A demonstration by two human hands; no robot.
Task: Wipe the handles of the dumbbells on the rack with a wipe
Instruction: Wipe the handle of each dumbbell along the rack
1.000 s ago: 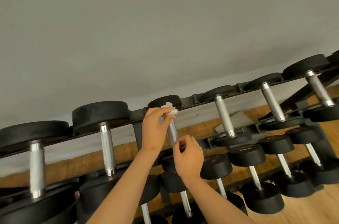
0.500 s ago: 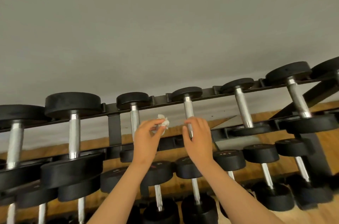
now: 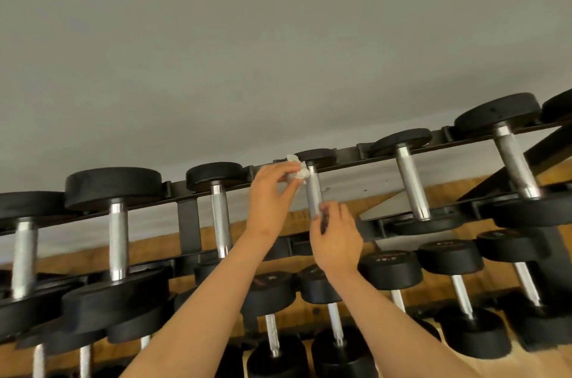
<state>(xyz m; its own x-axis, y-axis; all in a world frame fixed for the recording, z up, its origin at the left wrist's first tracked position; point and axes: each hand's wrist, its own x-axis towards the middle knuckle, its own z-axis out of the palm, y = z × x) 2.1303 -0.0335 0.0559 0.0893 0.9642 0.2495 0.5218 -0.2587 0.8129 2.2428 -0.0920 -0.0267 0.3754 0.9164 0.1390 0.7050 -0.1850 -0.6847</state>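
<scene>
A black rack (image 3: 188, 223) holds rows of black dumbbells with chrome handles. My left hand (image 3: 270, 201) pinches a crumpled white wipe (image 3: 297, 170) and presses it against the far end of one top-row chrome handle (image 3: 313, 195), just below that dumbbell's far head (image 3: 315, 156). My right hand (image 3: 335, 238) grips the near end of the same handle, its fingers wrapped round the bar. The dumbbell's near head is hidden behind my right hand.
Neighbouring top-row handles stand close by on the left (image 3: 220, 219) and the right (image 3: 411, 182). Smaller dumbbells (image 3: 390, 266) fill the lower tiers under my arms. A grey wall (image 3: 278, 37) rises behind the rack, with wooden floor (image 3: 309, 216) showing through.
My left hand carried the wipe up and right onto the far end of the handle. My right hand slid down toward its near end. The view shifted slightly.
</scene>
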